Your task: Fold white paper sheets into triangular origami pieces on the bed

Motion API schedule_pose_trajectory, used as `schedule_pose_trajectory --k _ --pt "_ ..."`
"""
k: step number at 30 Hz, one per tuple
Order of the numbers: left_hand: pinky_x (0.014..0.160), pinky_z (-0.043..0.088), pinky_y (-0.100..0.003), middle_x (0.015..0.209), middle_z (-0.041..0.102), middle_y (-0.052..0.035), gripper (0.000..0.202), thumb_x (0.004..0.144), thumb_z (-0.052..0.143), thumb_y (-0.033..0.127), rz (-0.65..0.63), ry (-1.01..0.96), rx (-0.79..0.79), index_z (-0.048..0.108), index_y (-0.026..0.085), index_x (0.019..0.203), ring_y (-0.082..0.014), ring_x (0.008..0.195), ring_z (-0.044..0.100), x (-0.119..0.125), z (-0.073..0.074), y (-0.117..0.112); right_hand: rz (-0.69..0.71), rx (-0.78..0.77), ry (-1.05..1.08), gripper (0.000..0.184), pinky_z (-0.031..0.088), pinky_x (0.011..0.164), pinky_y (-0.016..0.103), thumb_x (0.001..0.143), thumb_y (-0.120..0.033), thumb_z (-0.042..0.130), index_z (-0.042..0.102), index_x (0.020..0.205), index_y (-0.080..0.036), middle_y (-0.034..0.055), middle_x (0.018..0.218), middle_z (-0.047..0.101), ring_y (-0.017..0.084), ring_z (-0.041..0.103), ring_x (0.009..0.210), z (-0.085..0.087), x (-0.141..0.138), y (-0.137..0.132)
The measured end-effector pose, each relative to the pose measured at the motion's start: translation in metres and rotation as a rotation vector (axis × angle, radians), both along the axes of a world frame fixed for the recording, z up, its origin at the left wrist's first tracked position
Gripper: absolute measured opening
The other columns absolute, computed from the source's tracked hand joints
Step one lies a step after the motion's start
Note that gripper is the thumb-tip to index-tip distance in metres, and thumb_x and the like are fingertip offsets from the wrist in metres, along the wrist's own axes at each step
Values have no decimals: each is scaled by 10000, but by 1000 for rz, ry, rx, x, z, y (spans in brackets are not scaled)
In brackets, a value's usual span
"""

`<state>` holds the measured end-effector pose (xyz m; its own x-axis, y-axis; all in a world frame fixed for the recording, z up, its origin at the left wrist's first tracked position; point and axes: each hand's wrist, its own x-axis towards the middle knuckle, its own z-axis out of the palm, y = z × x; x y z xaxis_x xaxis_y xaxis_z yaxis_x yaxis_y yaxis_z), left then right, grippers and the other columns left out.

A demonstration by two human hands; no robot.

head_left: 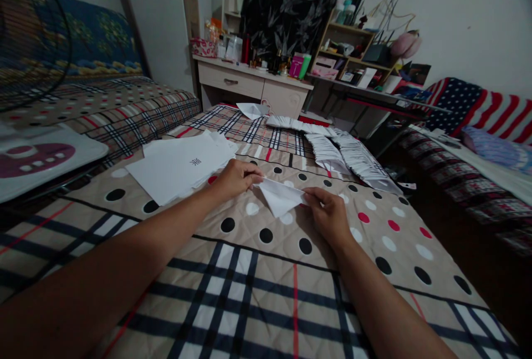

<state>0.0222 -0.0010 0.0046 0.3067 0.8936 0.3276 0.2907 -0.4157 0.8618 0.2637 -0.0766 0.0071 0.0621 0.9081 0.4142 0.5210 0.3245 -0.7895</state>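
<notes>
A small folded white paper point(280, 197) is held between two bare hands over the middle of the bed point(266, 278), above the band of dots on its cover. Its upper edge is drawn out between the hands, slanting slightly down toward the right one, and its point is turned toward the bed's near side; whether that point touches the cover cannot be told.

The left end is pinched by the left hand point(238, 178), with the fingers curled in and the back of the hand turned up. The left forearm is stretched long and slanted inward from the near left. The right end is gripped by the right hand point(329, 212) between thumb and forefinger, the other fingers being bent under. The right wrist is set lower, and its forearm is angled inward from the near right.

Beside the bed's left edge, loose white sheets point(177, 168) are spread in an uneven pile, a dark printed mark being shown on the top one. Toward the far right corner, folded papers point(359, 157) are packed in rows. Near the far edge, a single folded piece point(251, 110) is laid apart.
</notes>
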Motion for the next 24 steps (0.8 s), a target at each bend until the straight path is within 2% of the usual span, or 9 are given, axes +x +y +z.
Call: schedule_pose_trajectory --k 2,5,9,12,14,17,20,24 --pt "443 385 -196 459 571 32 104 755 641 218 28 2 12 716 156 720 -81 402 496 -2 1 0 -3 -20 30 160 446 611 293 761 -271 602 742 767 -194 25 686 706 192 614 642 1 0 0" --pt "437 378 -199 444 556 31 165 781 636 282 87 -44 7 705 146 718 -80 395 475 -2 1 1 -1 -79 38 148 411 545 270 750 -280 618 722 724 -178 11 594 659 161 564 553 3 -4 -3" --pt "461 398 -211 567 620 11 202 789 619 330 189 -196 -28 692 143 767 -100 471 524 3 -7 4 69 -209 130 239 351 466 244 803 -371 595 662 693 -170 -16 492 565 125 491 459 3 -15 -11" --pt "506 396 -214 647 639 0 202 793 609 332 221 -205 42 680 147 757 -109 557 540 7 -6 3 145 -267 157 276 311 449 230 807 -374 585 606 627 -167 -20 490 533 103 447 453 4 -22 -16" --pt "542 391 -217 658 638 -1 187 789 609 309 180 -146 102 672 143 731 -112 595 536 11 1 -2 198 -309 155 291 286 442 225 801 -378 592 588 604 -163 -21 501 514 93 419 458 6 -25 -17" --pt "560 376 -221 649 639 0 158 780 601 252 40 -28 112 673 136 702 -107 596 522 19 12 -17 275 -387 158 317 255 433 220 807 -421 602 601 631 -157 -25 538 489 85 391 477 10 -29 -17" --pt "559 366 -218 628 638 2 125 760 614 215 -100 65 113 692 136 702 -102 582 517 29 18 -34 337 -445 191 336 239 430 216 817 -468 607 605 682 -159 -30 574 475 78 373 486 16 -34 -17" --pt "529 334 -217 581 610 10 132 759 614 209 -91 95 138 697 138 686 -96 548 489 37 18 -44 388 -498 220 357 248 430 211 823 -503 606 597 721 -161 -31 589 488 77 378 484 19 -39 -18"
